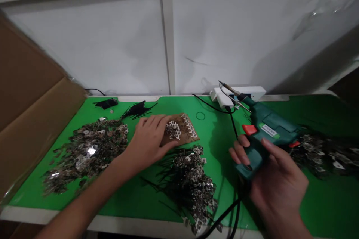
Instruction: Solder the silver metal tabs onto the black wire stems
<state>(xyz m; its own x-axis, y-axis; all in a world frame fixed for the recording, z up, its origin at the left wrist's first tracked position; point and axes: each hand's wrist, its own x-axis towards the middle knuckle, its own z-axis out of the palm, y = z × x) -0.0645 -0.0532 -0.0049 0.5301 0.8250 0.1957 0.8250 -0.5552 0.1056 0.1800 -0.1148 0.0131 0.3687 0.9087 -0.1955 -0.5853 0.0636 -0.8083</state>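
1. Two hands busy; left hand (148, 140) flat, fingers spread, pins brown board (193, 137) to green mat (215, 142).
2. Fingers of right hand (276, 183) curl round soldering gun (266, 130) grip; tip raised, well apart from board.
3. Judged: aiming step; next needs tip lowered onto metal cluster (173, 129), board steady.

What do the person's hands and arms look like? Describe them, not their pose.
Both hands are bare: the left hand and right hand wear no gloves, and no rings or watch show. The left forearm is bare with no sleeve in view; the right wrist also shows no cuff.
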